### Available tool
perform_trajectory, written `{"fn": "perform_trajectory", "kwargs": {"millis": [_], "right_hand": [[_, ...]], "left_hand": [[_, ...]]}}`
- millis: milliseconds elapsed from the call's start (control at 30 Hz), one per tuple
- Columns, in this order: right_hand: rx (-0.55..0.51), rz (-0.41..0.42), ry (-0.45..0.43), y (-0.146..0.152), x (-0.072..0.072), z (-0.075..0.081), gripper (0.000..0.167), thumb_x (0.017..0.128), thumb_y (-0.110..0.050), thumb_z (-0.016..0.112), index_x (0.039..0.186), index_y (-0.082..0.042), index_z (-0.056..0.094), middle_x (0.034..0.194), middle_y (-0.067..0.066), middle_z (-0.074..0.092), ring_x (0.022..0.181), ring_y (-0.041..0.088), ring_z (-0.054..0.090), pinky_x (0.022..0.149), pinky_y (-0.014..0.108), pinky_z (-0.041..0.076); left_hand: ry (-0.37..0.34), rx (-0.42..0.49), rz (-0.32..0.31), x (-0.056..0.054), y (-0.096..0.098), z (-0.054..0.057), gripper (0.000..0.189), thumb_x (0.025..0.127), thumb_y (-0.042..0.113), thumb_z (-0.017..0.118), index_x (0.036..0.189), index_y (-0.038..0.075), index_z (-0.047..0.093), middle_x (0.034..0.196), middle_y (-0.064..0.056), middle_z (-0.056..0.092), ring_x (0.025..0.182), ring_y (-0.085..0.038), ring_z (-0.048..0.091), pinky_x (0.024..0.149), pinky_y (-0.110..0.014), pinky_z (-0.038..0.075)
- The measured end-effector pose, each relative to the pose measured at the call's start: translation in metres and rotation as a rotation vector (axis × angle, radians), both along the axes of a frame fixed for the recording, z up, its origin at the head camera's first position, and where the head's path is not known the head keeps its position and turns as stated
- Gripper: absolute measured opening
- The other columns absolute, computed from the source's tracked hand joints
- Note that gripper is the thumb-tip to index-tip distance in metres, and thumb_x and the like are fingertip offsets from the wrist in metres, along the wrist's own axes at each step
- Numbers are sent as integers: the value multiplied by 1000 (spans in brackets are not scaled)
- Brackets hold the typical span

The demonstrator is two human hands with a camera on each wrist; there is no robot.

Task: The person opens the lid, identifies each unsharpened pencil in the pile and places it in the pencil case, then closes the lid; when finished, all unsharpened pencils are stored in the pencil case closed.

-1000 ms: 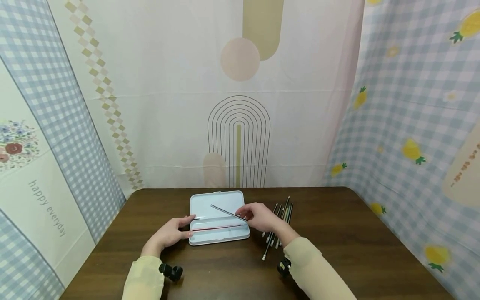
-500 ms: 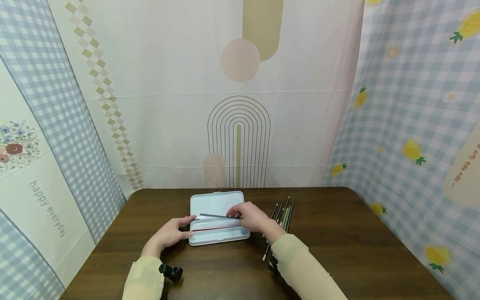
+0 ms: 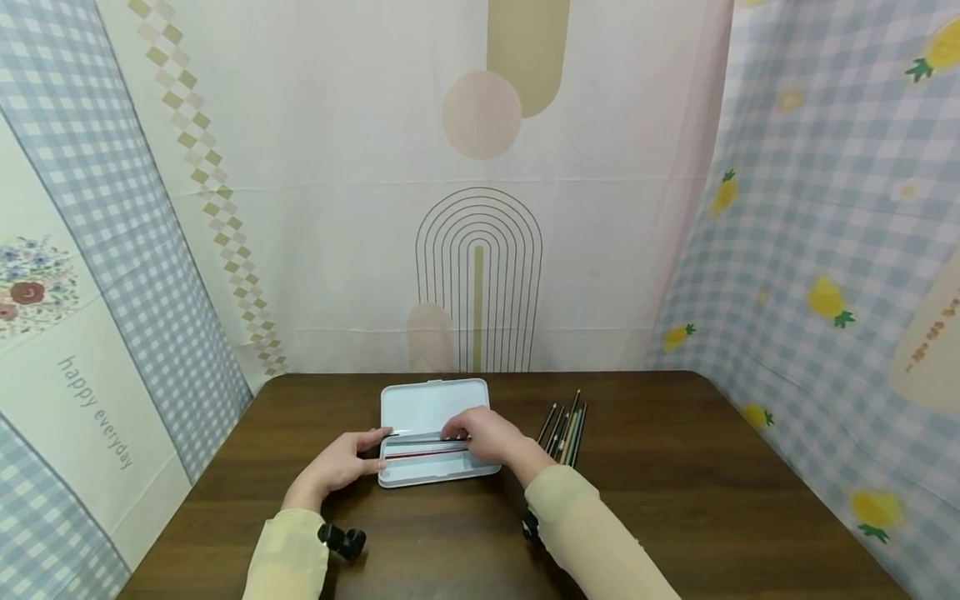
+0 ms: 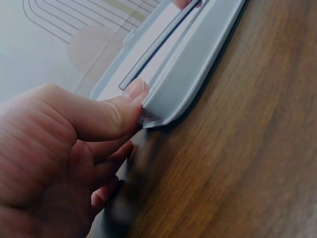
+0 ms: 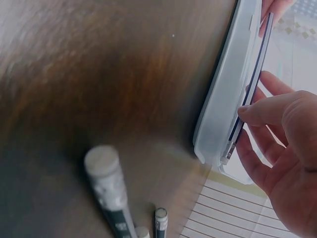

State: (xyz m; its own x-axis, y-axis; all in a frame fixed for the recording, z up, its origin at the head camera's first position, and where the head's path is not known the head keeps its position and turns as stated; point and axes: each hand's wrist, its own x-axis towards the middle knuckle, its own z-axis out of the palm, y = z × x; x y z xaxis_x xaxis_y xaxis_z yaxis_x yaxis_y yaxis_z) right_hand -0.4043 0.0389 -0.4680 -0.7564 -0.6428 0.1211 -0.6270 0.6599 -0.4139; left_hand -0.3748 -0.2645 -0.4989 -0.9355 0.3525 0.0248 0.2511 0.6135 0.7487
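While the left hand [image 3: 337, 461] gripped the case [image 3: 417, 407], the right hand [image 3: 491, 436] pinched a dark pencil [image 5: 263, 44]; red pencil [image 3: 423, 454] inside, loose pencils [image 3: 575, 433] outside.

"What is the left hand [image 3: 333, 462] doing?"

"It is gripping, with its thumb [image 4: 101, 118] sitting apart from its fingers [image 4: 113, 163]."

"And the right hand [image 3: 489, 435]?"

"It is pinching with its thumb [image 5: 270, 110] and fingers [image 5: 276, 85]. The right arm [image 3: 588, 529] is slanting forward and leftward."
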Motion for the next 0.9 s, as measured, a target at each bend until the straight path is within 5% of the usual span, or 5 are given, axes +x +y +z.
{"fn": "perform_trajectory", "kwargs": {"millis": [900], "right_hand": [[-70,-80,-89,-2,-8,-10,47,96,17,52,116,-12,83,114,-3,78,110,14,69,104,38,55]], "left_hand": [[-5,-17,6,-1,-2,-1,65,96,20,80,155,4,56,155,-23,54,151,-49,39,121,-66,30]]}}
